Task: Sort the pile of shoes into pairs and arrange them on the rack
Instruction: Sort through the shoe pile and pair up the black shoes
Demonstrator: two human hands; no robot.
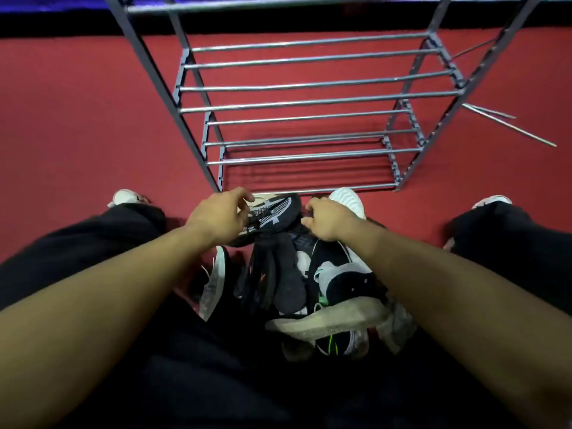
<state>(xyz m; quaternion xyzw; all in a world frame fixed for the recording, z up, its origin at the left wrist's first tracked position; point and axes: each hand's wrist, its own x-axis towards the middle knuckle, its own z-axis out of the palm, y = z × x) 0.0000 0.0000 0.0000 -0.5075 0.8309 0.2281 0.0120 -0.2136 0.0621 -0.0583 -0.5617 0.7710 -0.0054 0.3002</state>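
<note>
Both your hands work the pile point(309, 289) between your knees: left hand point(216, 218) pinches a black mesh shoe point(275, 209), right hand point(325, 221) curls into dark shoes, probably hunting its mate. Rack point(309, 102) stands bare ahead.

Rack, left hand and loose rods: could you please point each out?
rack point(309, 85): head view, a middle shelf bar.
left hand point(216, 216): head view, back of hand.
loose rods point(507, 125): head view, mid-length, on the floor.

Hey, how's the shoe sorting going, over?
Left hand grips black mesh shoe. Right hand curled on the pile, grip unclear. Rack holds no shoes. Nothing blocking.
</note>
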